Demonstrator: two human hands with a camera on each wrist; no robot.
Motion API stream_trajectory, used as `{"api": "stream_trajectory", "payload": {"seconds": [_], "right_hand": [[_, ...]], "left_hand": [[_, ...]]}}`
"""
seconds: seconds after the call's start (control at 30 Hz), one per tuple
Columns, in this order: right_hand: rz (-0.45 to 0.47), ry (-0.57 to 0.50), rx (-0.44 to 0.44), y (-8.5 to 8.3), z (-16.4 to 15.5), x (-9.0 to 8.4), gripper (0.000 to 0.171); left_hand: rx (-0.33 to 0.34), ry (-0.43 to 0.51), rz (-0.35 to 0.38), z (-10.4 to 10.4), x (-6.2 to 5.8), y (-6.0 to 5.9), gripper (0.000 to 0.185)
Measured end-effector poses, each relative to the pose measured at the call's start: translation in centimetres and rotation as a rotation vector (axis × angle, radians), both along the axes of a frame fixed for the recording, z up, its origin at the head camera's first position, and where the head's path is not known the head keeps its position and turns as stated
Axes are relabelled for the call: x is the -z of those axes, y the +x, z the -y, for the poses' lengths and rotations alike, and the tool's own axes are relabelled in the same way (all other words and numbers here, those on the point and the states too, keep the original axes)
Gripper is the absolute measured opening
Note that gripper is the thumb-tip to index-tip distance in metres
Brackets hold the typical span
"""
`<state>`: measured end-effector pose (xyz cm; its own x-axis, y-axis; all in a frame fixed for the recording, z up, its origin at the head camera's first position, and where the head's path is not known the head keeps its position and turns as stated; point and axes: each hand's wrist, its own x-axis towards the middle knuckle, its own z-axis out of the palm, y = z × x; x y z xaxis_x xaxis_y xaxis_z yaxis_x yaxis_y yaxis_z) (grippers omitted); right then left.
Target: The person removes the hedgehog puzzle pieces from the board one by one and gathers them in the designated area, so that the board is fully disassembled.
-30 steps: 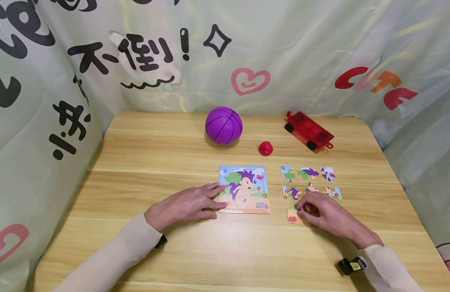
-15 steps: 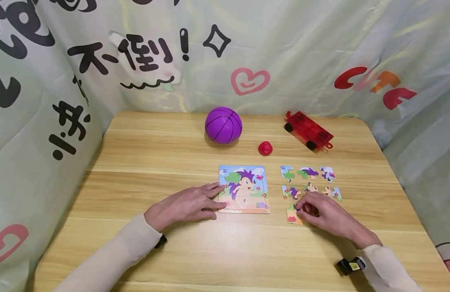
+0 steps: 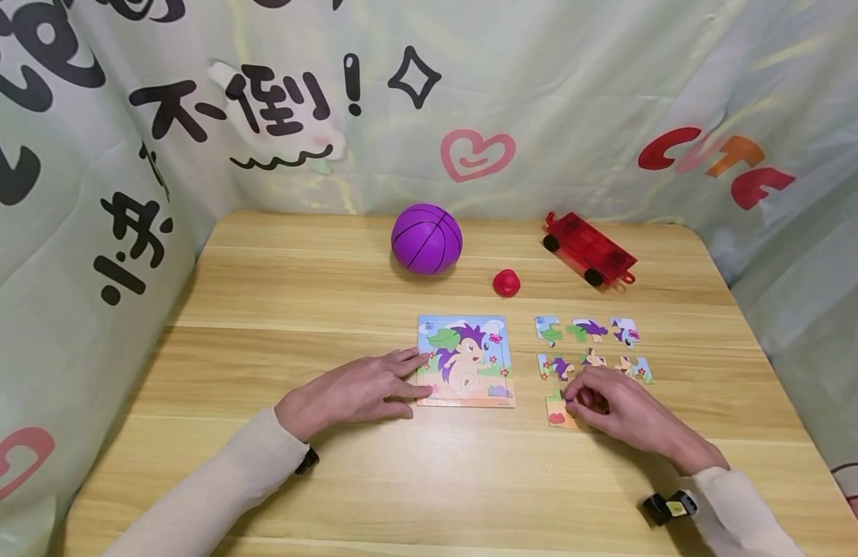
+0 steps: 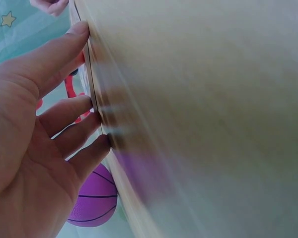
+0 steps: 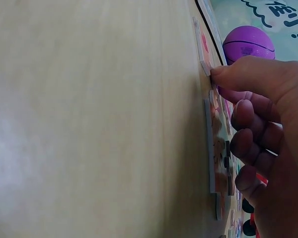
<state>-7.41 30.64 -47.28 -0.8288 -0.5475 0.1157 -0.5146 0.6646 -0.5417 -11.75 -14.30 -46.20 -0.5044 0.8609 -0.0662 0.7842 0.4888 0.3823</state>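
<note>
A square puzzle board (image 3: 470,363) with a purple-haired hedgehog picture lies flat on the table. My left hand (image 3: 359,391) rests its fingertips on the board's left edge, fingers extended, as the left wrist view also shows. To the right, my right hand (image 3: 627,410) pinches the edge of an orange puzzle piece (image 3: 558,415) with a red shape, thumb against index finger. That piece (image 5: 202,49) lies on the table in the right wrist view. Several more puzzle pieces (image 3: 550,329) sit in rows behind it; some are partly hidden under the right hand.
Behind the board stand a purple ball (image 3: 427,240), a small red hat-shaped object (image 3: 507,283) and a red toy wagon (image 3: 589,250) with black wheels. A printed cloth (image 3: 575,100) hangs along the table's back edge and sides.
</note>
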Motion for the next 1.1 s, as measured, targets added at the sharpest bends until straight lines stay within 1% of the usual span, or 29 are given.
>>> {"api": "stream_trajectory", "payload": {"seconds": [0.17,0.3,0.4,0.6,0.67,0.73,0.8,0.9,0.97,1.03,1.1], "right_hand": [[-0.005,0.000,-0.002,0.0,0.0,0.1,0.013],[-0.004,0.000,0.007,0.0,0.0,0.2,0.024],[-0.006,0.001,0.017,0.1,0.1,0.2,0.028],[-0.016,0.005,0.021,0.1,0.1,0.1,0.029],[-0.006,-0.005,0.025,0.1,0.1,0.0,0.028],[0.012,-0.015,0.040,0.0,0.0,-0.3,0.026],[0.021,-0.009,0.078,-0.1,-0.2,-0.7,0.024],[-0.017,0.017,0.121,-0.3,-0.6,-1.2,0.023],[-0.060,0.032,0.146,-0.5,-0.9,-1.5,0.022],[-0.098,0.028,0.155,-0.7,-1.3,-1.6,0.022],[-0.115,0.010,0.171,-0.8,-1.7,-1.8,0.022]], "left_hand": [[-0.003,-0.001,0.007,0.1,0.0,0.0,0.046],[-0.004,0.001,0.009,0.1,-0.1,0.0,0.046],[-0.006,0.001,0.011,0.1,-0.1,0.0,0.046],[-0.005,0.003,0.011,0.0,0.0,0.0,0.046],[-0.004,0.004,0.012,0.0,0.0,0.0,0.046],[0.002,0.005,0.008,0.0,0.0,-0.1,0.046],[0.012,0.011,-0.006,0.0,-0.1,-0.1,0.045],[0.027,0.018,-0.028,-0.1,-0.2,-0.2,0.044],[0.031,0.023,-0.033,-0.1,-0.2,-0.2,0.044],[0.032,0.024,-0.034,-0.1,-0.2,-0.2,0.043],[0.030,0.033,-0.030,-0.1,-0.2,-0.3,0.043]]}}
